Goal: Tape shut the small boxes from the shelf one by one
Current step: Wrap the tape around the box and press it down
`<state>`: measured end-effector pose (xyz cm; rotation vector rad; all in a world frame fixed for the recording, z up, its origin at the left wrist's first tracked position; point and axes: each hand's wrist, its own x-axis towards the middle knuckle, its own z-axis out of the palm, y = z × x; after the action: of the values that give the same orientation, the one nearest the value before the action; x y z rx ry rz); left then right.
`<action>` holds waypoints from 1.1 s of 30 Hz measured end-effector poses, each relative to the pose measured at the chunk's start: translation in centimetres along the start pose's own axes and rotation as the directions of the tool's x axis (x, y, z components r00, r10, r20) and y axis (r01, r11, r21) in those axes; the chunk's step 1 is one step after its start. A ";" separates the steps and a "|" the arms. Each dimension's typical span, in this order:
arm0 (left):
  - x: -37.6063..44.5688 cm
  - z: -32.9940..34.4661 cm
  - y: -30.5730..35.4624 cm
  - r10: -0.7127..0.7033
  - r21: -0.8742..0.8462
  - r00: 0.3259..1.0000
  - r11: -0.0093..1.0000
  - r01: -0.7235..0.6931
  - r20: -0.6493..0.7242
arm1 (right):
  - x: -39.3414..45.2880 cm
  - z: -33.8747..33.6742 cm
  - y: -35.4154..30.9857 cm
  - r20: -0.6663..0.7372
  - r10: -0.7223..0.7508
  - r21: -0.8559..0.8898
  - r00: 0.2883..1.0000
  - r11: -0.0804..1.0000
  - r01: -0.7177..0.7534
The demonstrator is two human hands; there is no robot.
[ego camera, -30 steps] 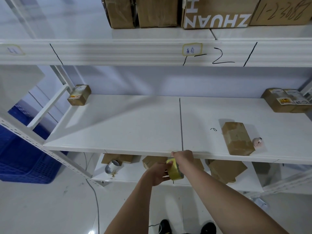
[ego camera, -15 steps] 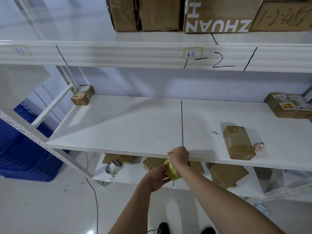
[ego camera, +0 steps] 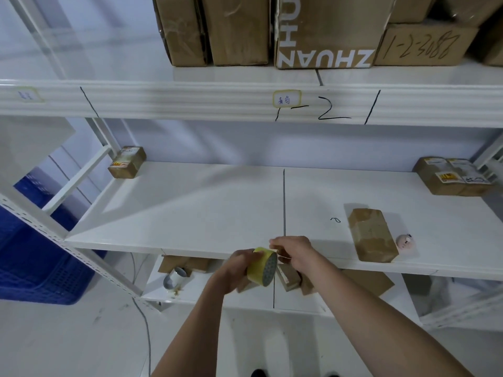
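A white metal shelf (ego camera: pixel 190 208) fills the view. A small brown box (ego camera: pixel 373 235) lies near the shelf's front edge, to the right. Just before that edge, the left hand (ego camera: pixel 236 268) grips a yellow tape roll (ego camera: pixel 262 265); the right hand (ego camera: pixel 295 251) pinches its loose end. The box looks light and stiff, best held by its long sides

Middle shelf (ego camera: pixel 190 213): four small cardboard boxes — one far left (ego camera: pixel 126 162), one near the front (ego camera: pixel 372 235), two side by side far right (ego camera: pixel 435 175) (ego camera: pixel 471 177). One yellow tape roll (ego camera: pixel 261 266), one pink toy (ego camera: pixel 405 242), one blue crate (ego camera: pixel 35 270) — and five big cartons on top.
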<state>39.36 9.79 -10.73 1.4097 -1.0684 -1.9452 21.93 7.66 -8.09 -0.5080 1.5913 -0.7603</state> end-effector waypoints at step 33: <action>8.1 21.2 13.3 0.221 0.581 0.963 0.768 -0.269 0.153 | 1.5 -29.7 -10.5 0.011 -0.085 -0.119 0.996 0.989 0.085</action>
<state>16.13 2.38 -0.92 1.4009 -1.9253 -1.5353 -8.50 4.90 -0.21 -0.6678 1.6243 -0.7296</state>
